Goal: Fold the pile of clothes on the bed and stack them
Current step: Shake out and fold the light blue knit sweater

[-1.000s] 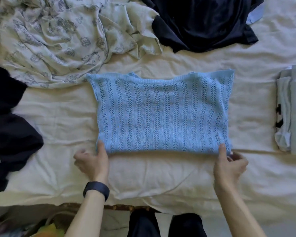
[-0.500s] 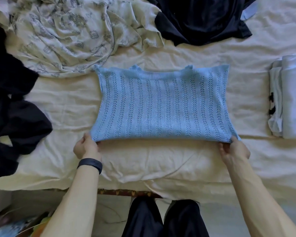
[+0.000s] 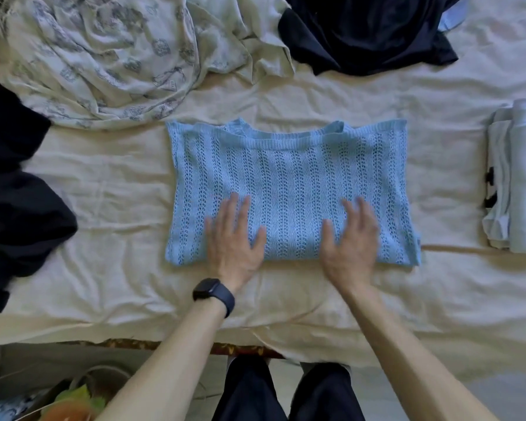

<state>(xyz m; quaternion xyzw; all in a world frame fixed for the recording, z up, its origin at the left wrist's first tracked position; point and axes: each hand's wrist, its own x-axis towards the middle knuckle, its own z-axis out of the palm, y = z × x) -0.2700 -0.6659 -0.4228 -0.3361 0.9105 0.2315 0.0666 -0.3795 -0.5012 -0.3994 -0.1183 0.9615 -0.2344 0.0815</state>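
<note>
The light-blue knit sweater (image 3: 289, 165) lies folded on the bed (image 3: 104, 284). The left hand (image 3: 234, 238) and right hand (image 3: 351, 241) lie flat on its near half, fingers spread and gripping nothing, apparently to smooth the fold before stacking.

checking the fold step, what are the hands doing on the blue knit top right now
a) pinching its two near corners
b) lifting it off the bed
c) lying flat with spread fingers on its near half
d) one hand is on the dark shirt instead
c: the left hand and the right hand both lie open, fingers spread, on the near half of the blue knit top, which lies flat on the bed sheet.
</note>
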